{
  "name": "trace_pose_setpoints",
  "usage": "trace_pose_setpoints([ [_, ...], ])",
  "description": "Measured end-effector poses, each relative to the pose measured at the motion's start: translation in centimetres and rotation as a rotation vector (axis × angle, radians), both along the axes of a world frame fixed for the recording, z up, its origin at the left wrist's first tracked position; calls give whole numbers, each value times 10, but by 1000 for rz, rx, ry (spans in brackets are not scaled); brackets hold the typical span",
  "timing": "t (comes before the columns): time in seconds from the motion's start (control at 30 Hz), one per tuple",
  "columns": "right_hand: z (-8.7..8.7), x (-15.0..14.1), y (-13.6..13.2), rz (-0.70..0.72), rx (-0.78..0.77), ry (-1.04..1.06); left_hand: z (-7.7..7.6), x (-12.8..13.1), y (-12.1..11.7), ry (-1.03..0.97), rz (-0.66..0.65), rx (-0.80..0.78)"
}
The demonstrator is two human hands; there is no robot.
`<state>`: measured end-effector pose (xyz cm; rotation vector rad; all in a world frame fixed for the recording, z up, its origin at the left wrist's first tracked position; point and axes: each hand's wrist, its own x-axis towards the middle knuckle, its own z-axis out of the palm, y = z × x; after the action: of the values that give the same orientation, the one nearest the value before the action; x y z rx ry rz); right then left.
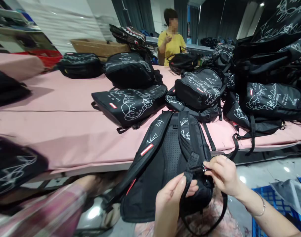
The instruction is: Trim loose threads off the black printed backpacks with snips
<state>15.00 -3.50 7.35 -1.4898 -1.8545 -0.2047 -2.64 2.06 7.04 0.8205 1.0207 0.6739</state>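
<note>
A black backpack (pixel 165 154) with white scribble prints and red tags hangs back-side up off the front edge of the pink table (pixel 61 131), its lower end on my lap. My left hand (pixel 171 200) grips the lower end of its shoulder strap (pixel 190 164) between thumb and fingers. My right hand (pixel 223 174) pinches a small clip or buckle (pixel 204 169) at the strap's end. Both hands are closed.
Several more black printed backpacks (pixel 130 103) lie over the table, with a tall pile (pixel 271 65) at the right. A person in a yellow shirt (pixel 171 42) sits at the far side. A blue crate (pixel 276 204) stands on the floor at lower right. A blurred dark bag (pixel 12 164) sits at the left.
</note>
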Motion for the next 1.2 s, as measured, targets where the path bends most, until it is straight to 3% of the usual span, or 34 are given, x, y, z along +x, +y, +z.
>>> trace_pose_setpoints([
  [0.53, 1, 2, 4, 84, -136, 115, -12, -1, -1, 41, -78, 153],
  [0.77, -7, 3, 4, 105, -148, 341, -7, 3, 1, -31, -143, 86],
  [0.87, -8, 9, 0, 87, -128, 398, -9, 1, 2, -43, -90, 36],
  [0.97, -9, 21, -6, 15, -164, 546, -9, -12, 6, -236, -57, -35],
  [1.07, -15, 34, -11, -69, -258, 756, -3, -27, 16, -456, -163, -35],
  [1.13, -21, 39, -11, -63, -325, 882, 0, -28, 25, -380, -239, 47],
  [1.2, -30, 40, -10, -56, -389, 967, 0, -17, 33, -116, -353, 191],
])
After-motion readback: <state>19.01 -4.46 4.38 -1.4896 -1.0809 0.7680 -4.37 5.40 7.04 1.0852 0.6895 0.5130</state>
